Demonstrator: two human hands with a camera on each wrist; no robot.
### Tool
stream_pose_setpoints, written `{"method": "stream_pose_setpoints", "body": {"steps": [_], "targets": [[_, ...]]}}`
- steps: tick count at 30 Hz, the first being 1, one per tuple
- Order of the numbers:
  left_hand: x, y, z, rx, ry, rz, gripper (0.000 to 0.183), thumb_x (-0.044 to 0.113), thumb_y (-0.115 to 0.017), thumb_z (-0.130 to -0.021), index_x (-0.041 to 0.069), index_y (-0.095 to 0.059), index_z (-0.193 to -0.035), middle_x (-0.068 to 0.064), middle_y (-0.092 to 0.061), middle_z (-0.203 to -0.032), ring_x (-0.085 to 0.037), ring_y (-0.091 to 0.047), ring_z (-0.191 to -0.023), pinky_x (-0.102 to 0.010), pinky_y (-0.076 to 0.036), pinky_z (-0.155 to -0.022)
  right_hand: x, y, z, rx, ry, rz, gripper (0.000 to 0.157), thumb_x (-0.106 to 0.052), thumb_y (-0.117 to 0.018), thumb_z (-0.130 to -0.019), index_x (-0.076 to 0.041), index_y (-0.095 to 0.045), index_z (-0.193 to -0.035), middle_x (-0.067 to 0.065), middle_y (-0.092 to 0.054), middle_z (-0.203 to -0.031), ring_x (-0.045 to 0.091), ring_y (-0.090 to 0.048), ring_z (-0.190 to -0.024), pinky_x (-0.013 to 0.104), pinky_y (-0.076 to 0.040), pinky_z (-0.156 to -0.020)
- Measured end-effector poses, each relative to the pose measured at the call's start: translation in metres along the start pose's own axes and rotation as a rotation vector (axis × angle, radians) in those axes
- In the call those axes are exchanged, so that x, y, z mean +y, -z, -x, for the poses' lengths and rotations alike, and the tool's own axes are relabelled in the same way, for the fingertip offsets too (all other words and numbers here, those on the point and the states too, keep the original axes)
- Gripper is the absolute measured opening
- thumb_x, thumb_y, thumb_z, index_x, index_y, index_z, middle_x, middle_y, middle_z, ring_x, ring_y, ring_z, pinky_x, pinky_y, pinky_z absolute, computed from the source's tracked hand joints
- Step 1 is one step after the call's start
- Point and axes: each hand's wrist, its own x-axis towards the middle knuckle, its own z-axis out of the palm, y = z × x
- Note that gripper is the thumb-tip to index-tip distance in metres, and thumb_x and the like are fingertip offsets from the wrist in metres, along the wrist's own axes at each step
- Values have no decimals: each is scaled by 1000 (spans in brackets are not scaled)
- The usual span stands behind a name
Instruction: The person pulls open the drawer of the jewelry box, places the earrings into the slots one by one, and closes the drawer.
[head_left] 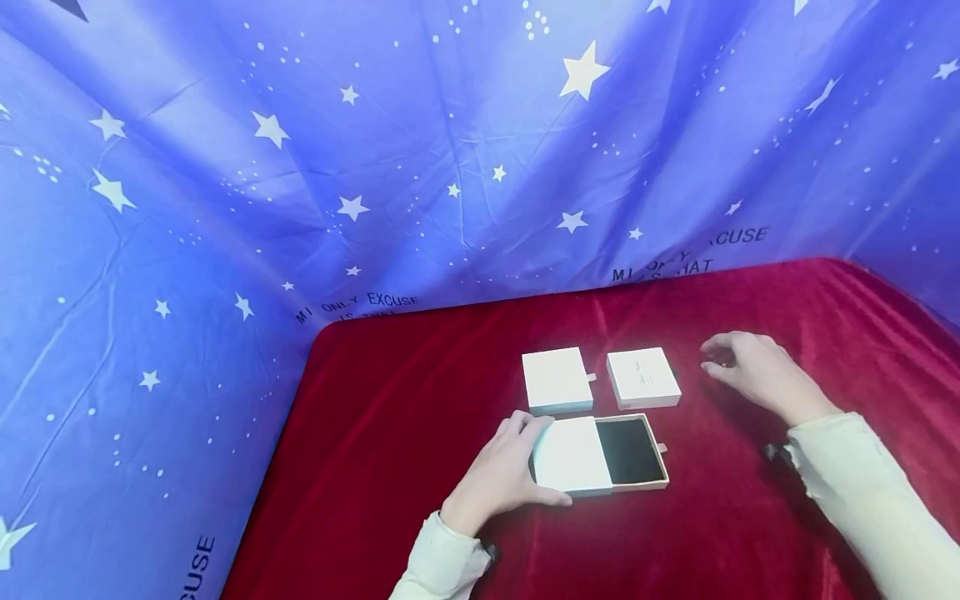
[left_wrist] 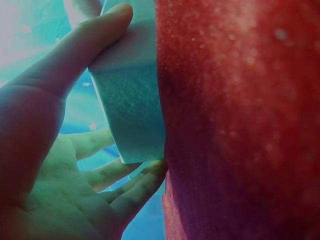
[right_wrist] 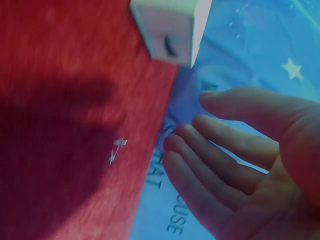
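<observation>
Box [head_left: 572,457] extends rightward from the gripping left hand [head_left: 504,468].

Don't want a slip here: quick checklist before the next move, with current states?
1. Left hand grips front box: ok.
2. Drawer partly out, black insert exposed: ok.
3. Exposed insert free of objects: ok, none visible.
4. Rest of drawer free: cannot tell, the cover hides it.
5. Right hand free: ok, nothing visible in it.
6. Small star-shaped pieces in drawer: not ok, they're on the red cloth.
</observation>
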Motion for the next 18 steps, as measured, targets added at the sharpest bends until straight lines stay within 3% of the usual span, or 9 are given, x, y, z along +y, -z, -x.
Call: {"method": "stream_pose_setpoints", "body": {"steps": [10,18], "targets": [[-1,-1,-1,4,-12,-7,98,57,-89,-62,24,-46,-144,5,-49,-121,-8,-45,-102,-18,-48,-80,33,-1,-11,-51,-39,35,39,-10,-73,-83,15,-63,-111,31,-67,-103,51,-62,-99,62,-46,-86],[-2,-1,0,-1,-9,-11,98,58,-88,-62,24,-45,-144,5,-49,-121,-7,-45,-100,-18,-48,-79,50,-7,-16,-91,-31,57,31,-6,-72,-80,14,-66,-103,26,-69,-91,48,-63,-93,61,-47,-82]]}}
